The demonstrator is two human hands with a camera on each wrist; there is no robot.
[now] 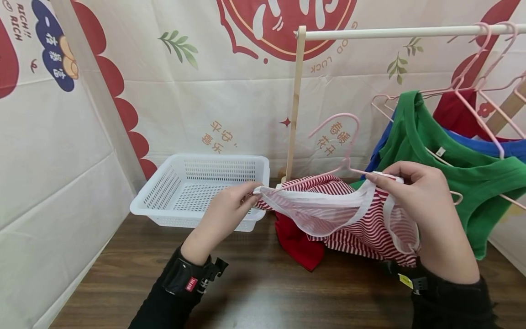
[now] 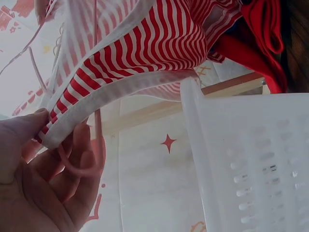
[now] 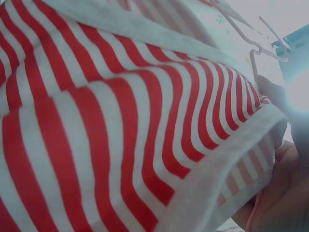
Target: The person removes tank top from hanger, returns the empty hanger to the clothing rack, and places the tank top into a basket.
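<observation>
A red-and-white striped tank top (image 1: 361, 228) with white trim hangs between both hands, a pink hanger (image 1: 349, 137) partly inside it. My left hand (image 1: 226, 210) pinches one shoulder strap near the hanger's left end; in the left wrist view the hanger's curved tip lies by the fingers (image 2: 82, 159). At the other shoulder, my right hand (image 1: 423, 205) pinches the strap between thumb and fingers. The hanger's right arm runs toward that hand, and its end is hidden there. In the right wrist view, striped cloth (image 3: 120, 125) fills most of the picture.
A white plastic basket (image 1: 137, 206) stands on the wooden table at left. On the right, a rack rail (image 1: 394, 33) carries a green tank top (image 1: 464, 183) and blue and red garments on pink hangers. Red cloth (image 1: 300, 242) lies under the striped top.
</observation>
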